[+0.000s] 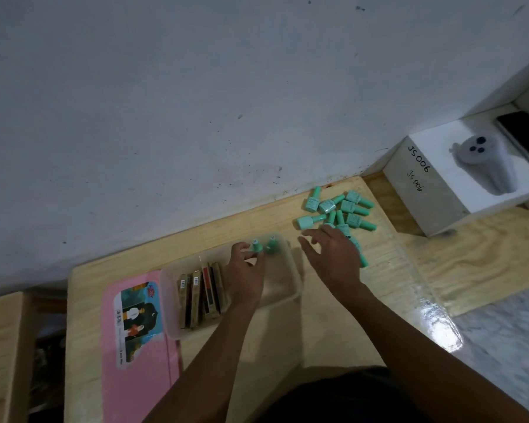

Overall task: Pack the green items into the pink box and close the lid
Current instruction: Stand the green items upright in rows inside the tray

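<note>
1. Nearest, at the bottom edge: dark clothing and two bare forearms reaching away over the pale wooden worktop [287, 340].
2. At near left, flat on the worktop: the pink lid [141, 392], off the box and just beside its left wall, a printed sticker [138, 322] on top.
3. Next out, mid-worktop: the pink box [280, 288], translucent and open-topped. In its left half, a row of brown flat packs [200, 296] standing on edge side by side.
4. Inside the box, towards its far right corner: the left grip [246, 270], thumb and fingertips closed round a green bottle [256, 245] held upright. Just beside it, a second green bottle [271, 244], also upright in that corner; a little blurred.
5. Right of the box, over the worktop: the right grip [333, 254], palm down, fingers spread and relaxed, holding nothing. Hangs over the near end of the loose bottles, one of them showing from under its outer edge.
6. Farther right, near the wall: a heap of green bottles [341, 209] lying on their sides, touching and crossing one another.
7. Beyond, far right: a white foam block [440, 190] hand-marked "JS 006", a white device [480, 160] with three dark dots sunk into it, and a dark phone [522, 138] at its far side.
8. Farthest: a scuffed white wall [196, 102].
</note>
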`<state>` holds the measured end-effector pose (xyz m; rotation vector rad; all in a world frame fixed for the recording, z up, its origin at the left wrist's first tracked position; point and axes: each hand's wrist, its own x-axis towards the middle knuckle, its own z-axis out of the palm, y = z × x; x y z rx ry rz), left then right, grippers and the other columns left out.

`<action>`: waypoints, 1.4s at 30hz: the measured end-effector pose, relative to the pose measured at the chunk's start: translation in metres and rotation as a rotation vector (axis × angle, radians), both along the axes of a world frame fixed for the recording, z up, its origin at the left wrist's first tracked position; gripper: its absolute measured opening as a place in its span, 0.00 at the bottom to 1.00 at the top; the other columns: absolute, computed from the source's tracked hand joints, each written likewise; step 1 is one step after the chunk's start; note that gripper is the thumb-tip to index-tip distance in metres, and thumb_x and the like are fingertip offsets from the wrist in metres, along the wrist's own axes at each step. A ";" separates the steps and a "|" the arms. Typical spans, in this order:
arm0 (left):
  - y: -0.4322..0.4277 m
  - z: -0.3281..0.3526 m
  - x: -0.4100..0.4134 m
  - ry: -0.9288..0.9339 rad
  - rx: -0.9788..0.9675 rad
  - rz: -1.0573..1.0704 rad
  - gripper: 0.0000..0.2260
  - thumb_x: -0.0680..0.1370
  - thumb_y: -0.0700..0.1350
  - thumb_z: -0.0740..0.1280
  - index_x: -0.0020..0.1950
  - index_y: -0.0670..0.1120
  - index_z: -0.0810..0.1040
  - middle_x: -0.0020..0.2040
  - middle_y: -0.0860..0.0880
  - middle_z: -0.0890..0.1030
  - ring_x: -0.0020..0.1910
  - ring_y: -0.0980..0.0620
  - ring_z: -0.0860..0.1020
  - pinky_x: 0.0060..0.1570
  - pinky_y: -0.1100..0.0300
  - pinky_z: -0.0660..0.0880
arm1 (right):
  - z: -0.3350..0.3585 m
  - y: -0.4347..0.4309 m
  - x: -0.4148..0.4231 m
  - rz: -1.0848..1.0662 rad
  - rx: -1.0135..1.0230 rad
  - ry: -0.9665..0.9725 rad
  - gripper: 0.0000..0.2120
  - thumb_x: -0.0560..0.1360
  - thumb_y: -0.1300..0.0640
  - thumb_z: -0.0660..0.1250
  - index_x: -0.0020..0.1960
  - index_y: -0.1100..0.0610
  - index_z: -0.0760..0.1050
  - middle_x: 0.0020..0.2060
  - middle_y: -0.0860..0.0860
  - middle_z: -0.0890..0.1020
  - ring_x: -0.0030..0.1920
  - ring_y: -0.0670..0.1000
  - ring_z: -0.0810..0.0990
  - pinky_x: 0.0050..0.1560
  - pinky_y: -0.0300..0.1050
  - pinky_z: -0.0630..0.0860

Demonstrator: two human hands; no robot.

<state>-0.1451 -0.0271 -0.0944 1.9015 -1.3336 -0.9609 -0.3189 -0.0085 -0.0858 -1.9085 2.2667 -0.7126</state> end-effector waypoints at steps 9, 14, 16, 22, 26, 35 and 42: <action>0.027 0.016 -0.069 -0.075 -0.207 -0.566 0.07 0.75 0.51 0.66 0.49 0.50 0.77 0.39 0.54 0.79 0.33 0.54 0.76 0.35 0.56 0.75 | -0.029 0.054 -0.090 -0.465 0.480 -0.287 0.20 0.73 0.41 0.67 0.63 0.45 0.75 0.55 0.50 0.79 0.54 0.51 0.78 0.48 0.52 0.79; 0.015 0.010 -0.117 -0.097 0.142 -0.638 0.11 0.74 0.53 0.68 0.52 0.49 0.77 0.45 0.49 0.81 0.42 0.51 0.78 0.44 0.55 0.76 | -0.036 0.052 -0.098 -0.426 0.547 -0.302 0.20 0.72 0.40 0.68 0.61 0.47 0.77 0.51 0.50 0.80 0.48 0.50 0.78 0.44 0.48 0.79; 0.009 0.000 -0.128 -0.180 0.328 -0.618 0.17 0.74 0.56 0.67 0.57 0.46 0.75 0.51 0.46 0.81 0.50 0.47 0.79 0.49 0.55 0.74 | -0.036 0.051 -0.100 -0.417 0.562 -0.290 0.17 0.74 0.42 0.67 0.59 0.47 0.79 0.50 0.49 0.79 0.47 0.49 0.76 0.41 0.45 0.76; 0.000 -0.012 -0.147 -0.328 0.454 -0.530 0.21 0.74 0.57 0.66 0.60 0.44 0.75 0.62 0.46 0.78 0.61 0.45 0.76 0.55 0.54 0.72 | -0.042 0.047 -0.115 -0.370 0.569 -0.361 0.13 0.75 0.46 0.66 0.58 0.47 0.78 0.53 0.47 0.79 0.51 0.48 0.76 0.47 0.46 0.76; -0.001 -0.011 -0.156 -0.411 0.437 -0.509 0.19 0.72 0.56 0.68 0.56 0.46 0.78 0.57 0.46 0.81 0.57 0.45 0.79 0.48 0.55 0.74 | -0.045 0.045 -0.124 -0.396 0.507 -0.516 0.13 0.75 0.49 0.69 0.59 0.50 0.78 0.52 0.48 0.80 0.49 0.45 0.77 0.48 0.45 0.77; -0.005 -0.011 -0.147 -0.295 0.392 -0.553 0.13 0.73 0.46 0.68 0.55 0.43 0.80 0.54 0.43 0.82 0.54 0.44 0.80 0.47 0.54 0.75 | -0.029 0.041 -0.121 -0.517 0.227 -0.771 0.15 0.76 0.50 0.68 0.59 0.55 0.80 0.52 0.51 0.83 0.49 0.48 0.79 0.53 0.44 0.76; -0.011 0.014 -0.120 -0.054 0.263 -0.523 0.08 0.73 0.43 0.71 0.49 0.40 0.82 0.44 0.42 0.83 0.43 0.48 0.80 0.43 0.58 0.74 | -0.004 0.041 -0.106 -0.440 0.114 -0.800 0.14 0.77 0.52 0.67 0.60 0.57 0.79 0.54 0.51 0.83 0.49 0.48 0.81 0.53 0.49 0.79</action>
